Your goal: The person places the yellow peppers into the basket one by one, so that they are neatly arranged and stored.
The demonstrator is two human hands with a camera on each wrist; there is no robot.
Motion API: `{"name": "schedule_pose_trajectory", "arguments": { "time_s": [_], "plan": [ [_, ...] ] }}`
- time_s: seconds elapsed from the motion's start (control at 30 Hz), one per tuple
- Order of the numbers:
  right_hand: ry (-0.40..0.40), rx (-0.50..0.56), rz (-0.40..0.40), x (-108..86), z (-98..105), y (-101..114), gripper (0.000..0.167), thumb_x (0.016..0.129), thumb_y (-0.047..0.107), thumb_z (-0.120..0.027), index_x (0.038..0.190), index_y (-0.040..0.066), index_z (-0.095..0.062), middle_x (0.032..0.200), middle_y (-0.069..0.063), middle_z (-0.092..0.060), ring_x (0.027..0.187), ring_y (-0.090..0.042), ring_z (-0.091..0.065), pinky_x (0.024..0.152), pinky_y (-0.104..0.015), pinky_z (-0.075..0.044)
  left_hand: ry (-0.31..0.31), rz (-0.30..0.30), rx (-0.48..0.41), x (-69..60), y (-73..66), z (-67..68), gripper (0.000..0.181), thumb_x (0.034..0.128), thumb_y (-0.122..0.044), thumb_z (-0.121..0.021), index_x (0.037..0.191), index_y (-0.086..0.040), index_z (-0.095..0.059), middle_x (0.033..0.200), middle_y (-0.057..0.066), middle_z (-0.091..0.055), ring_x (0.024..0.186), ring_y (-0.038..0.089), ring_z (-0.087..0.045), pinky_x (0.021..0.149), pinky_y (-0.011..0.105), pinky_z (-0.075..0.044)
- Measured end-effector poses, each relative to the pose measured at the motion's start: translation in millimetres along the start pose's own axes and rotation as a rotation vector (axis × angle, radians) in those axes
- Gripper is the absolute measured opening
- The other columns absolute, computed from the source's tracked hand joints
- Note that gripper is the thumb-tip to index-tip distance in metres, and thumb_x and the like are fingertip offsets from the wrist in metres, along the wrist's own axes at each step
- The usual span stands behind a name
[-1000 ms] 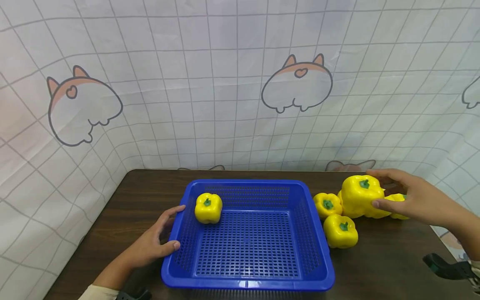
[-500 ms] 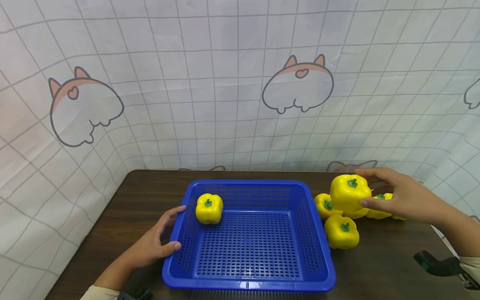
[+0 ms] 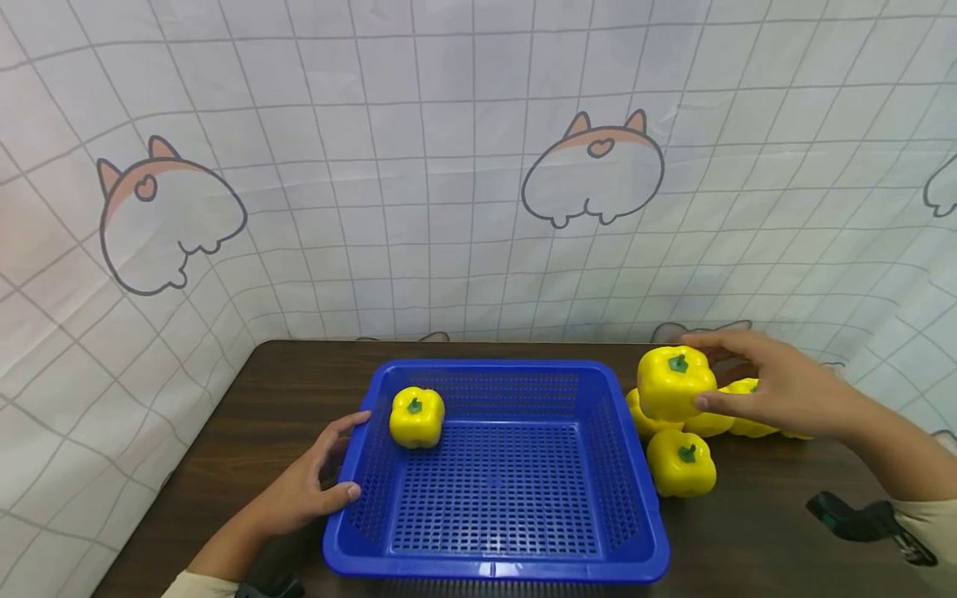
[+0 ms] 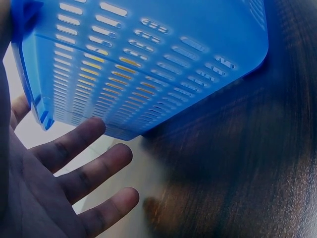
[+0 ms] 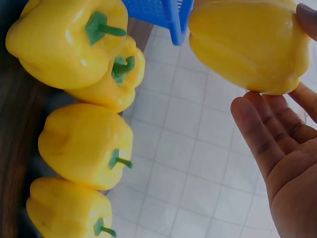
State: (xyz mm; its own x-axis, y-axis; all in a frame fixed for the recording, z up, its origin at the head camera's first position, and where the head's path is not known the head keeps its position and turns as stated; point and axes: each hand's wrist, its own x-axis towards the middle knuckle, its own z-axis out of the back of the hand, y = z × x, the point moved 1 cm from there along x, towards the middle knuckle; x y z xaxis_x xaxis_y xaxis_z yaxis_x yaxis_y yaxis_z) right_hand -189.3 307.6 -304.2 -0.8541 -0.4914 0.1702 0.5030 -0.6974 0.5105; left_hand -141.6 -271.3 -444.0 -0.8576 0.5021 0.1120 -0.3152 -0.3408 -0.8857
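Note:
My right hand [image 3: 777, 386] grips a yellow bell pepper [image 3: 675, 384] by its side, thumb in front and fingers behind, raised above other peppers. The right wrist view shows the held pepper [image 5: 250, 44] between thumb and fingertips. At the left side of a blue plastic basket [image 3: 493, 567], my left hand [image 3: 302, 482] touches the rim with thumb and a fingertip. Its other fingers [image 4: 96, 171] stretch out straight beside the slotted basket wall [image 4: 163, 64] in the left wrist view. One yellow bell pepper [image 3: 416, 418] sits inside the basket at the back left.
Right of the basket, a bell pepper [image 3: 682, 463] stands near its wall, with several more [image 3: 748, 415] in a row behind, partly hidden by my right hand. All rest on a dark wooden table [image 3: 763, 531]. A patterned white sheet [image 3: 463, 183] hangs behind the table.
My right hand has moved left with the held bell pepper, toward the basket, uncovering part of the row behind. The left hand stays at the basket rim.

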Motion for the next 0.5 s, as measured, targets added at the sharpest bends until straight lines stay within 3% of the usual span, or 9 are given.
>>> {"name": "schedule_pose_trajectory", "arguments": {
  "time_s": [0.5],
  "plan": [
    [0.008, 0.014, 0.015, 14.6, -13, 16, 0.068, 0.089, 0.035, -0.082, 0.146, 0.013, -0.054, 0.133, -0.003, -0.060, 0.104, -0.016, -0.066, 0.087, -0.034, -0.057, 0.009, 0.001, -0.021, 0.0, -1.3, 0.1, 0.082, 0.0927, -0.013, -0.065, 0.160, -0.021, -0.020, 0.144, 0.034, -0.043, 0.123, 0.046, -0.054, 0.091, 0.035, -0.054]
  ]
}}
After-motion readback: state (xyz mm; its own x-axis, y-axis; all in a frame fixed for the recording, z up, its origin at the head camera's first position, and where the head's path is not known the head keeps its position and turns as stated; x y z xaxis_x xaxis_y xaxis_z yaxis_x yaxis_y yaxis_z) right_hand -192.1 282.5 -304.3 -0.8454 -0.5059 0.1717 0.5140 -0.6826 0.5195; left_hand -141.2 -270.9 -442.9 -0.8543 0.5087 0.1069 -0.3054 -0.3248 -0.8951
